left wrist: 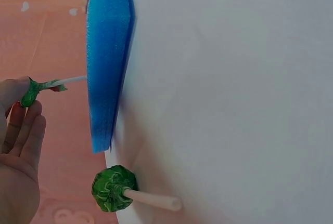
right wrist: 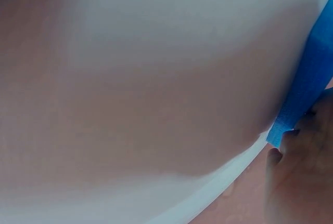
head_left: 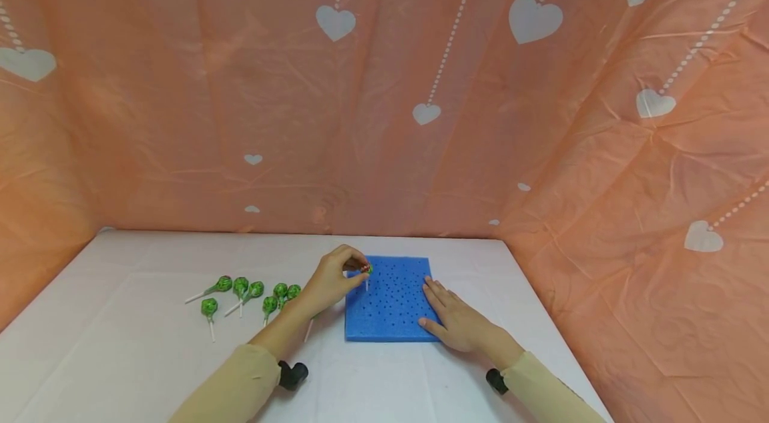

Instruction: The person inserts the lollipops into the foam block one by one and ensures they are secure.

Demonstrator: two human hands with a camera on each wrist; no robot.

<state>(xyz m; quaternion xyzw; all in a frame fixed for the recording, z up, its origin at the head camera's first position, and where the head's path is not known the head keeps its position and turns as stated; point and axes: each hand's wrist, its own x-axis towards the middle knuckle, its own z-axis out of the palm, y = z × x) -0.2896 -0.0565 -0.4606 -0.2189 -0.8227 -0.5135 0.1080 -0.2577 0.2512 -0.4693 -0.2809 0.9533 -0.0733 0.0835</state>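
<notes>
My left hand (head_left: 332, 280) pinches a green-wrapped lollipop (left wrist: 32, 91) by its candy head, over the upper left of a blue foam block (head_left: 393, 331). The lollipop's white stick points down to the block's top, which is dotted with small holes; in the left wrist view the stick meets the foam's face, though whether its tip sits in a hole cannot be told. My right hand (head_left: 454, 318) rests with straight fingers on the block's right edge. Another lollipop (left wrist: 113, 188) lies on the table beneath the left wrist.
Several green lollipops (head_left: 241, 287) lie loose on the white table (head_left: 120, 356), left of the block, some partly hidden by the left forearm. A black wrist strap mount (head_left: 293, 375) sits on the left wrist. An orange curtain with white hearts (head_left: 384, 176) hangs behind the table.
</notes>
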